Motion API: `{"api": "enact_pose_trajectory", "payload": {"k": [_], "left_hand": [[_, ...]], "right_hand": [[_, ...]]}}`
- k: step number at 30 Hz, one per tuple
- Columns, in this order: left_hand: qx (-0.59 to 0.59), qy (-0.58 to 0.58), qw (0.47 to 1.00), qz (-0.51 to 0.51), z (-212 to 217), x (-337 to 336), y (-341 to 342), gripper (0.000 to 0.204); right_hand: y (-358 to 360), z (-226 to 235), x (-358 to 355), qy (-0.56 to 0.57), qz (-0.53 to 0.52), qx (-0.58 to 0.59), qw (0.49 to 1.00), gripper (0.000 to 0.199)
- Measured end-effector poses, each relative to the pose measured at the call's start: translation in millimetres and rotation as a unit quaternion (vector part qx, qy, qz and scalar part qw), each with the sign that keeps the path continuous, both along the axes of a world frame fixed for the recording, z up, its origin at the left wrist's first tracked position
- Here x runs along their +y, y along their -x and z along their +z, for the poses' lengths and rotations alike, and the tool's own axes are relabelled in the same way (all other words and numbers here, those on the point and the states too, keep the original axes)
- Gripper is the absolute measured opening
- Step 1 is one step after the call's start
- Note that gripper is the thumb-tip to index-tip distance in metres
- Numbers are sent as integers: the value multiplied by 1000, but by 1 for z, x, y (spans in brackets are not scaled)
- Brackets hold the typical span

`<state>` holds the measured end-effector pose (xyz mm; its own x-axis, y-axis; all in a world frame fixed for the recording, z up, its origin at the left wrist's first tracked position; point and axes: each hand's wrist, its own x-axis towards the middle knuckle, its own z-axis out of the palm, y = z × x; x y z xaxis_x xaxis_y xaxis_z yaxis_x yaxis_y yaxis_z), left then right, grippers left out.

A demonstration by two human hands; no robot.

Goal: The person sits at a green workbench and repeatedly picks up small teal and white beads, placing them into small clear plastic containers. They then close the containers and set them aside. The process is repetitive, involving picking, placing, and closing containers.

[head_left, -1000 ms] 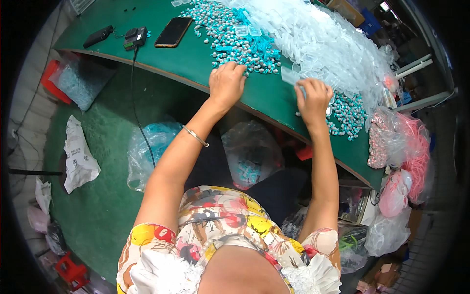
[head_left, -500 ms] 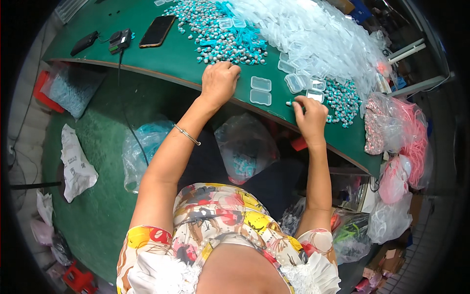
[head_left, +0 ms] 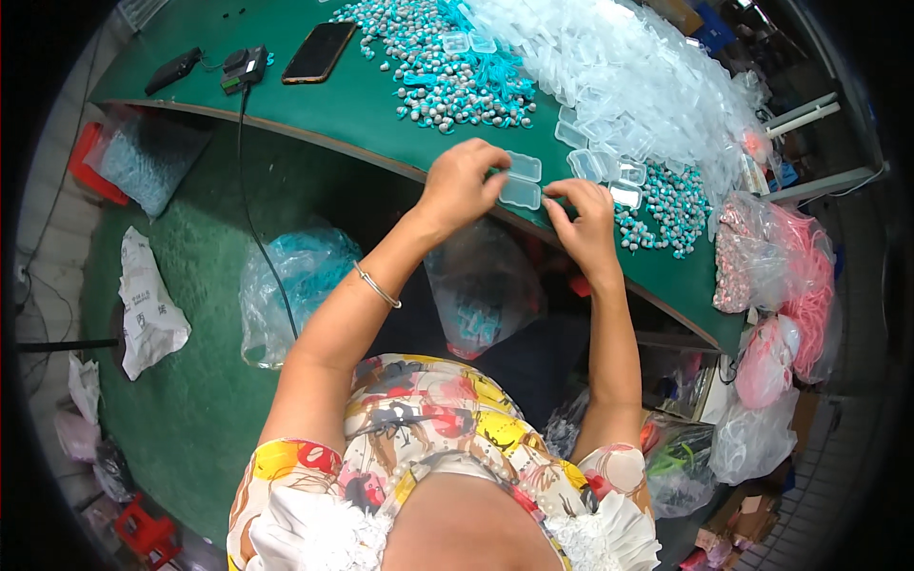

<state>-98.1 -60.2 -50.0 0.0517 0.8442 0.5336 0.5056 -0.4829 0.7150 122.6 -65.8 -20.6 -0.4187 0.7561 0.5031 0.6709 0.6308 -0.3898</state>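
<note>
1. Closer together now than half a second ago: my left hand (head_left: 466,181) has shifted right and my right hand (head_left: 583,217) has shifted left, so both are up against the open case (head_left: 524,194).
2. That case, clear and hinged, lies flat near the front edge of the green table (head_left: 400,143), one half beyond the other, between my hands.
3. On the left my fingers are curled, thumb and forefinger near each other and overlapping the case's left side; I can't tell whether they touch it or pinch anything.
4. On the right my thumb and forefinger come close together at the right end of the nearer half; whether a piece is between them, I can't tell.
5. Just beyond my right hand are more open cases (head_left: 595,166), and beside them a small pile (head_left: 678,214) of teal-and-silver pieces.
6. Beyond my left hand spreads a larger pile (head_left: 466,95) of similar pieces, with teal strands among them.
7. Farther back rises a big heap (head_left: 628,86) of clear cases.
8. Toward the table's left lie a phone (head_left: 319,51) and a black device (head_left: 244,68) with a cord (head_left: 249,209) hanging down.
9. Round my left wrist is a bracelet (head_left: 377,285).
</note>
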Motion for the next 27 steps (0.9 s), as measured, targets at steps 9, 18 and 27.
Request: {"api": "enact_pose_trajectory", "payload": {"k": [9,18,27], "left_hand": [[125,-20,990,-57,7,-7,-5,17],[75,-38,991,-104,0,-5,2,30],[96,-15,989,-112,-5,2,3,46]], "right_hand": [[14,5,15,-13,105,-85,991,15],[11,12,22,41,114,-32,992,16],[62,-3,124,-24,-44,19,999,18]]}}
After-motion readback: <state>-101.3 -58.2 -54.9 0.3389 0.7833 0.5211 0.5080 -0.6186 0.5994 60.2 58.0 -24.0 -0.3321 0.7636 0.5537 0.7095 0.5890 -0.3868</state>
